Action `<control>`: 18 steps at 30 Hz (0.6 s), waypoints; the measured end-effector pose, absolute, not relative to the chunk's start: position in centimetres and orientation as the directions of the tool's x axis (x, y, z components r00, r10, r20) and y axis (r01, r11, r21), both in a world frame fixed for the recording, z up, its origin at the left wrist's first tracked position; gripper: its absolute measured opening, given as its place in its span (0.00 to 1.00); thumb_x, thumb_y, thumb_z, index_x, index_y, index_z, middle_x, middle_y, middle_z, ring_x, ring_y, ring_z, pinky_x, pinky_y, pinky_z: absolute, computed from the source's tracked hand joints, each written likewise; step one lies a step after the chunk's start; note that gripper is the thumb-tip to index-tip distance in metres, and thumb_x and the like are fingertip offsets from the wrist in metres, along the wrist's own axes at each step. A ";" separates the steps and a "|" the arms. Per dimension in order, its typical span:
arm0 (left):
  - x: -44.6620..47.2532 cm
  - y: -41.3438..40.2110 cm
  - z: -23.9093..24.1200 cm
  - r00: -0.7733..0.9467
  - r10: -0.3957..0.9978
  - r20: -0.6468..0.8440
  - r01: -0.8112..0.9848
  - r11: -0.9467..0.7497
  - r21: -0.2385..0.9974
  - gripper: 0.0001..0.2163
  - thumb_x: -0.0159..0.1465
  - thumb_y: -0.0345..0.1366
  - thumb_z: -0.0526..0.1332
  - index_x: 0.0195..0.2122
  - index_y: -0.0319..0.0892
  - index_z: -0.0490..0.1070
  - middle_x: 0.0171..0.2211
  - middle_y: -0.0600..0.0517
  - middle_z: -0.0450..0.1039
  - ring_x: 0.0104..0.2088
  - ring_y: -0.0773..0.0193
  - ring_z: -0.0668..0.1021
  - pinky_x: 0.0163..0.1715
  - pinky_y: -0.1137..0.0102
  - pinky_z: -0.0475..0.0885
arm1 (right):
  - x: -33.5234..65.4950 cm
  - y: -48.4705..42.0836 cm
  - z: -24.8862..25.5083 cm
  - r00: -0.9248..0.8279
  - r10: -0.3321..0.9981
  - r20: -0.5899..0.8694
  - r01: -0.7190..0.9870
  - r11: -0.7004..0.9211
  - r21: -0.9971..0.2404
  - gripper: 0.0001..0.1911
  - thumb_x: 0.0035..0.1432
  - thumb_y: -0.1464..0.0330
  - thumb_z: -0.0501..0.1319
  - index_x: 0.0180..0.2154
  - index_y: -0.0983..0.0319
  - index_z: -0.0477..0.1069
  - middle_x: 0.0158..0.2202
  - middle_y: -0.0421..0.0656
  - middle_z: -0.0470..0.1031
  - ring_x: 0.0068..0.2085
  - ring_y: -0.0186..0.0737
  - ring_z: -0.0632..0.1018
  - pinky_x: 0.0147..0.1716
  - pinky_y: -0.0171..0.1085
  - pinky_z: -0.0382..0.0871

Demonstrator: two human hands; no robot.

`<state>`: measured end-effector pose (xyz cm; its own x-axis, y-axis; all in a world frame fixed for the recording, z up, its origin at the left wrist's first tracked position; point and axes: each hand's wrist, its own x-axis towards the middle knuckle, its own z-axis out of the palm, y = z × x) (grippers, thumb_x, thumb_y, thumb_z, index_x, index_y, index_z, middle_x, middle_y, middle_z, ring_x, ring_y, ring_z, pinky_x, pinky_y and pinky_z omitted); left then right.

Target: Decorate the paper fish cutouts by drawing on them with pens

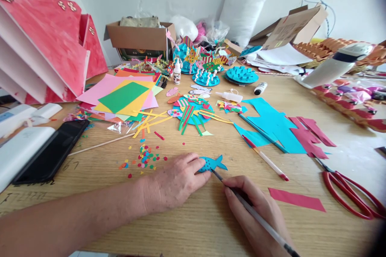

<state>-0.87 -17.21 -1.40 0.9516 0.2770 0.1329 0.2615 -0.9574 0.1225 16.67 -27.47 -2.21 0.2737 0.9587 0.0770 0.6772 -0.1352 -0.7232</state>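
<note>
A blue paper fish with dark dots on its body lies flat on the wooden table, its tail pointing right. My left hand steadies it, thumb and fingers closed at the head end and covering part of it. In my right hand is a black-tipped pen, gripped as for writing. Its tip touches the fish's lower edge near the tail. To the left of the fish are scattered small coloured paper dots. A strip of red paper rests beside my right hand.
Red-handled scissors lie at the right, near blue paper scraps and a red pen. Stacked coloured sheets, paper strips and a phone occupy the left. Glue bottles and decorated blue discs stand behind.
</note>
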 end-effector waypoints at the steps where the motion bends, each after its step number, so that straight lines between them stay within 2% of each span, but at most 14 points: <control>1: -0.9 -17.2 -1.4 0.953 0.274 0.131 0.259 -0.958 0.122 0.10 0.65 0.28 0.53 0.47 0.39 0.66 0.43 0.47 0.66 0.45 0.59 0.67 0.48 0.66 0.65 | 16.7 -27.5 -2.3 0.278 0.957 0.081 0.679 -0.137 -0.721 0.11 0.53 0.61 0.54 0.28 0.57 0.72 0.22 0.38 0.76 0.22 0.37 0.75 0.20 0.32 0.65; 18: -0.8 -17.2 -1.6 0.951 0.274 0.143 0.257 -0.958 0.129 0.10 0.66 0.29 0.52 0.46 0.39 0.67 0.43 0.47 0.66 0.46 0.58 0.67 0.48 0.66 0.65 | 16.8 -27.5 -2.1 0.227 0.971 0.077 0.697 -0.107 -0.709 0.10 0.55 0.63 0.53 0.30 0.58 0.71 0.25 0.38 0.77 0.25 0.37 0.77 0.25 0.31 0.68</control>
